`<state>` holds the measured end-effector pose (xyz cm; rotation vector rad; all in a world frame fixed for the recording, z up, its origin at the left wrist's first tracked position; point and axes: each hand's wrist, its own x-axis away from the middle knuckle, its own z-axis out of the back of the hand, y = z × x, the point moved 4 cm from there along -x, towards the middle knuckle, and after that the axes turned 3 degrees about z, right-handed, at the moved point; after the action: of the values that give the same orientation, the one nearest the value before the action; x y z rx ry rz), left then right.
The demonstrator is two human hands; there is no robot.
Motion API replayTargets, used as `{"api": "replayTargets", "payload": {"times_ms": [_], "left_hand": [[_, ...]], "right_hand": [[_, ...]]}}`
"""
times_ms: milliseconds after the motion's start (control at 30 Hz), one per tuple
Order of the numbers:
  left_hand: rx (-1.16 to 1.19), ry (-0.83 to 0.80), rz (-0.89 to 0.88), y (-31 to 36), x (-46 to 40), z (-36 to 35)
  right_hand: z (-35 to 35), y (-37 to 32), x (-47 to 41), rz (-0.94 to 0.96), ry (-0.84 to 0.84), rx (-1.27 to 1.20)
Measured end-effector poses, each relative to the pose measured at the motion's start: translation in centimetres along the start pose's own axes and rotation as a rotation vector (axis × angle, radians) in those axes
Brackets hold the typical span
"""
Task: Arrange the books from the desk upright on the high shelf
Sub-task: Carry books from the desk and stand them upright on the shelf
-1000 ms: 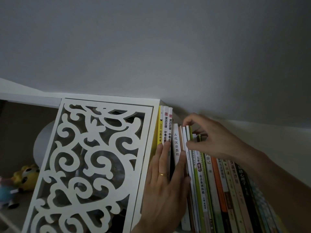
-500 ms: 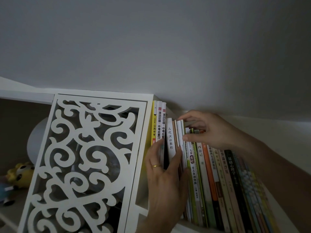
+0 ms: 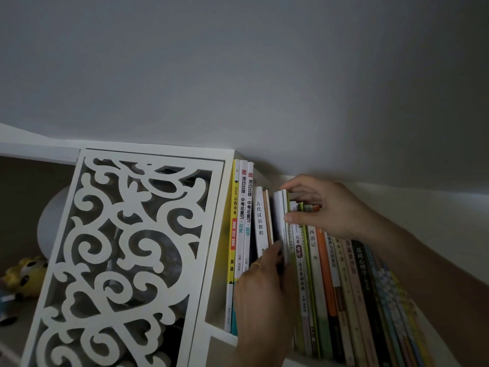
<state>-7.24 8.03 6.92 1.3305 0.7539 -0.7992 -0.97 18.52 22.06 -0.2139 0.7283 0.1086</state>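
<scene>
head view: a row of books (image 3: 328, 274) stands upright on the high white shelf (image 3: 225, 337), beside a carved white panel (image 3: 119, 260). the right hand (image 3: 330, 207) pinches the top of a thin white book (image 3: 280, 221) between thumb and forefinger. the left hand (image 3: 262, 292) lies against the spines lower down, fingers straight, touching that book. a plush toy (image 3: 23, 274) sits at far left.
</scene>
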Motion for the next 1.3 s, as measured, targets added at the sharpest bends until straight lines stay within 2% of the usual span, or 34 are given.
{"api": "replayTargets", "payload": {"times_ms": [167, 367, 533, 800, 933, 1033, 1100, 1167, 1200, 1300], "left_hand": [[0.119, 0.019, 0.103, -0.3, -0.1, 0.3], [0.159, 0.045, 0.111, -0.3, -0.1, 0.4], [0.244, 0.034, 0.186, -0.3, -0.2, 0.8], [0.083, 0.101, 0.18, 0.0, -0.4, 0.8], [-0.088, 0.022, 0.068, 1.2, -0.6, 0.7], [-0.049, 0.122, -0.071, 2.9, 1.4, 2.4], [0.035, 0.092, -0.119, 3.9, 3.1, 3.3], [0.009, -0.031, -0.151, 3.9, 4.4, 2.6], [-0.028, -0.105, -0.143, 3.6, 4.5, 2.3], [-0.202, -0.144, -0.08, 2.4, 3.1, 3.7]], "right_hand": [[-0.1, -0.3, -0.1, -0.011, -0.013, -0.006], [0.0, -0.3, -0.1, -0.007, -0.011, -0.014], [0.1, -0.4, 0.1, 0.0, -0.024, -0.024], [-0.6, -0.3, 0.0, 0.006, 0.037, 0.084], [-1.1, -0.6, -0.1, -0.009, 0.085, 0.133], [-1.2, -0.6, -0.3, 0.0, 0.108, 0.173], [-1.6, -0.4, -0.3, -0.005, 0.118, 0.211], [-1.9, -0.6, -0.4, -0.015, 0.11, 0.236], [-2.1, -0.9, -0.4, -0.007, 0.107, 0.234], [-2.0, -1.1, -0.5, -0.018, 0.045, 0.221]]}}
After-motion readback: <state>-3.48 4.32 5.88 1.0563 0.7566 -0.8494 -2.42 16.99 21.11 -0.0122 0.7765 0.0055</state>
